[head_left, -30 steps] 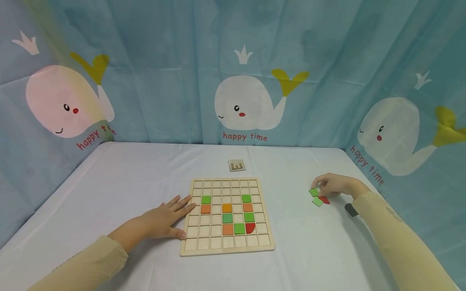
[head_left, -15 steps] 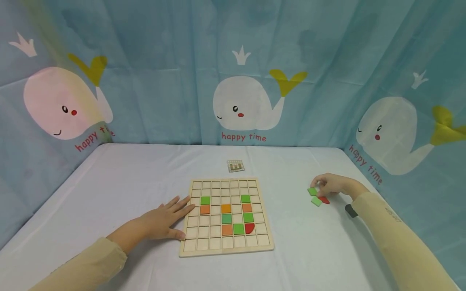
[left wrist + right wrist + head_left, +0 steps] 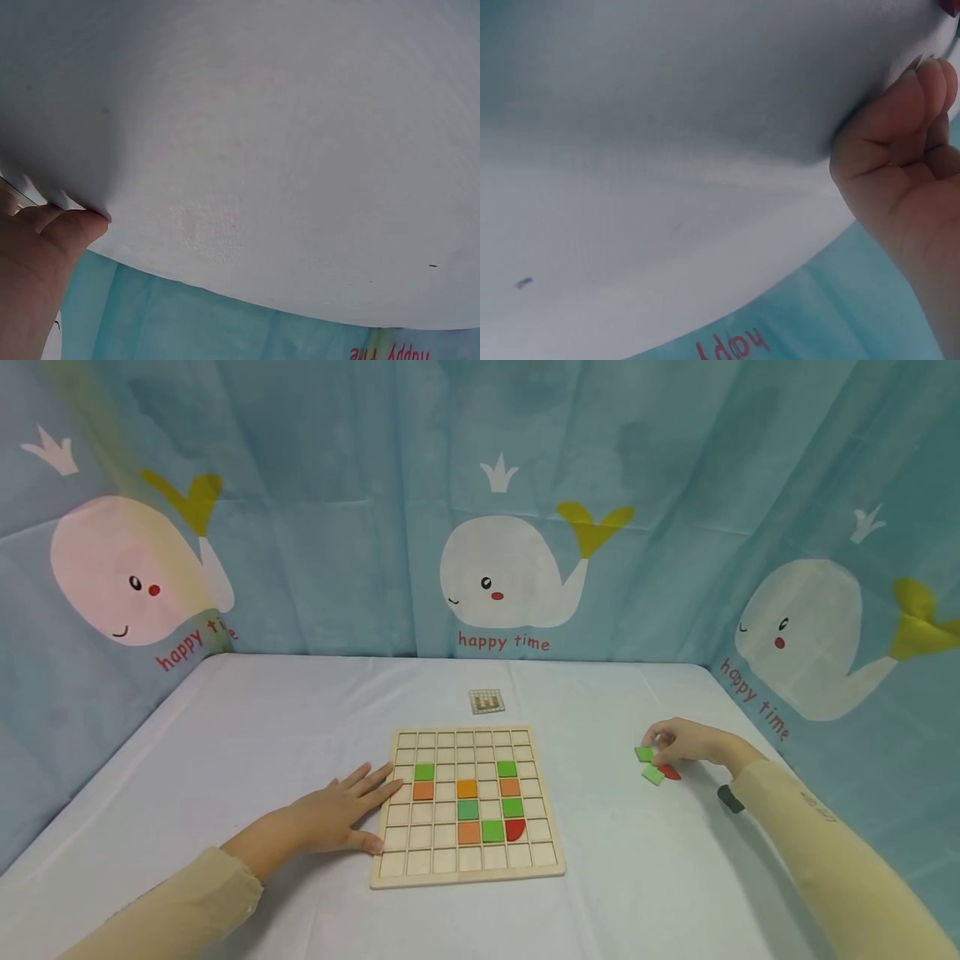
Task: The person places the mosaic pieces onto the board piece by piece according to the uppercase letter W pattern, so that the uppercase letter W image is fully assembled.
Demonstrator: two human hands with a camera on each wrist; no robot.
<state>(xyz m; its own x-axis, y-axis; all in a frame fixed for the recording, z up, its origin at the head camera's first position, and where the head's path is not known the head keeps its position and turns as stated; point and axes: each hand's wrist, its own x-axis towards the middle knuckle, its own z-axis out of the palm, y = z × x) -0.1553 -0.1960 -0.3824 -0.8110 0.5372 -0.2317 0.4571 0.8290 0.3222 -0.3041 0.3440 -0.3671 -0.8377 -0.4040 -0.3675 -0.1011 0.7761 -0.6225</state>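
Observation:
A wooden grid board (image 3: 442, 877) lies in the middle of the white table, with several green, orange and red tiles in its cells. My left hand (image 3: 341, 810) rests at the board's left side, fingers spread, fingertips and thumb on its edge. To the right of the board, my right hand (image 3: 686, 742) pinches a green tile (image 3: 643, 754) between thumb and forefinger, low over the table. Another green tile (image 3: 653, 775) and a red tile (image 3: 670, 772) lie just below that hand. The right wrist view shows its curled fingers (image 3: 900, 109), but the green tile cannot be made out there.
A small pattern card (image 3: 487, 702) lies behind the board. Near the right wrist is a dark object (image 3: 731, 799), partly hidden by the sleeve. Blue curtains (image 3: 337, 568) with printed whales stand along the table's back and sides.
The green tile at my right fingertips appears slightly more tilted than before, and the right forearm has shifted a little. My left hand stays still on the board's edge.

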